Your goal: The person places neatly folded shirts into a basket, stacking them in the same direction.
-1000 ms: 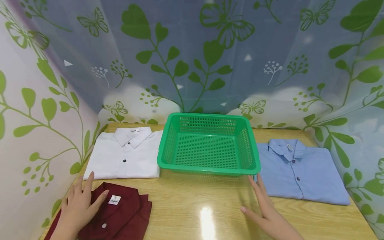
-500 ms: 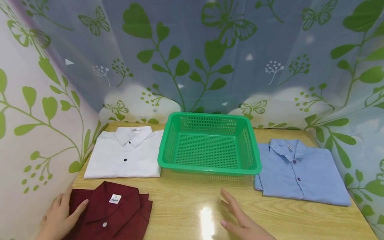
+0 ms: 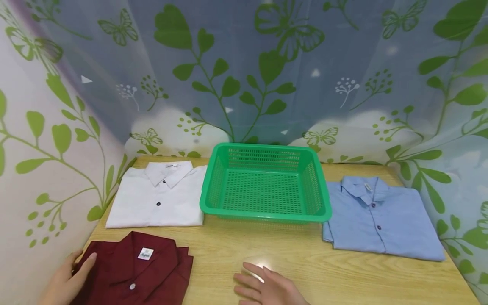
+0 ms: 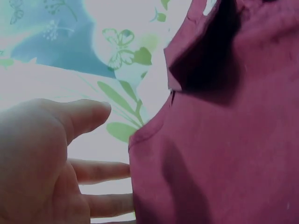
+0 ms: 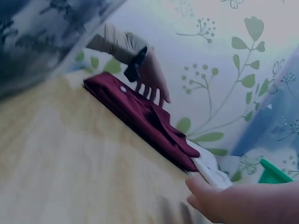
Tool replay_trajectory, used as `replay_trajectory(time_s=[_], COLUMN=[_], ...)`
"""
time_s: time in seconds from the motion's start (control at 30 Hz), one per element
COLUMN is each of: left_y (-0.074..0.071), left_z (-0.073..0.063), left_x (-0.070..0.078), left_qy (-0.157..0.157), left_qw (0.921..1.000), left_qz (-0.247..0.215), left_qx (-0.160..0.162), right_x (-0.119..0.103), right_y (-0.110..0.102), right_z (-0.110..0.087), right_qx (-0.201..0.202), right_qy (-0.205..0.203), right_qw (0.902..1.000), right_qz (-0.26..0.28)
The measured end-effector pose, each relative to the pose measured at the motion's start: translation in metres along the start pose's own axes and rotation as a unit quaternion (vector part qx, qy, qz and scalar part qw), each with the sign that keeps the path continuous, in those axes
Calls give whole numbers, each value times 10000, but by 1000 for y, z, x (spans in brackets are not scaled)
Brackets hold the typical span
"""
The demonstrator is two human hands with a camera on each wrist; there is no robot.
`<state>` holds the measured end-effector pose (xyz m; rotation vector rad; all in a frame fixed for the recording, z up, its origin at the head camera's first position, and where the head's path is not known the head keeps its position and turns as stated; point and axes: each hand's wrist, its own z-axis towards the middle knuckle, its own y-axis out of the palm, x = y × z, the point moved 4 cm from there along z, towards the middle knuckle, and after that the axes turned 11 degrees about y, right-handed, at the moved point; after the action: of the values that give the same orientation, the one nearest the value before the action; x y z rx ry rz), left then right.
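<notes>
A folded maroon shirt (image 3: 114, 264) with a white collar label lies at the front left of the table. My left hand (image 3: 66, 279) is at its left edge. In the left wrist view, the left hand's fingers (image 4: 103, 172) are extended, their tips meeting the shirt's edge or passing behind it, with the thumb held apart. To the right of the shirt, my right hand (image 3: 272, 288) is over bare wood with its fingers spread and nothing held. From the right wrist view, the maroon shirt (image 5: 140, 119) shows as a flat folded stack beyond the right hand (image 5: 247, 203).
A green plastic basket (image 3: 263, 217) with nothing in it stands at the back centre. To its left lies a folded white shirt (image 3: 137, 207), to its right a folded blue shirt (image 3: 400, 224). Patterned curtains (image 3: 244, 84) surround the wooden table (image 3: 228, 250) behind and at both sides.
My left hand has moved from above the maroon shirt down to its left edge. The right hand has swept left and nearer, away from the blue shirt. The shirts and basket stay put.
</notes>
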<state>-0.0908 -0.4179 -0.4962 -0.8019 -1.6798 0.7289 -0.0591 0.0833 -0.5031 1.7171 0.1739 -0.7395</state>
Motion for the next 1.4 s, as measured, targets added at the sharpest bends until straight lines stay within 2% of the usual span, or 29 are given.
replay_trajectory(time_s=[0.13, 0.33, 0.5, 0.73, 1.0, 1.17, 1.4], left_y=[-2, -3, -3, -6, -4, 1, 4], left_z=[3, 3, 2, 3, 1, 2, 4], left_x=[-11, -28, -34, -35, -46, -52, -50], left_qy=[-102, -392, -475, -309, -685, -855, -799], left_qw=[9998, 9984, 9972, 9965, 9882, 9837, 9849], left_qz=[13, 128, 85, 17, -647, -989, -806], left_qx=[-142, -382, -572, -772, -1208, -1238, -1309], right_x=[11, 21, 26, 32, 43, 46, 53], right_y=[-1, -5, -3, 2, 7, 8, 11], right_z=[12, 29, 43, 61, 81, 92, 111], right_qx=[255, -98, -91, 5, 22, 100, 155], right_qy=[247, 341, 479, 567, 595, 633, 578], right_qw=[9987, 9961, 9965, 9969, 9975, 9966, 9976], right_qz=[352, 808, 676, 549, 393, 514, 347])
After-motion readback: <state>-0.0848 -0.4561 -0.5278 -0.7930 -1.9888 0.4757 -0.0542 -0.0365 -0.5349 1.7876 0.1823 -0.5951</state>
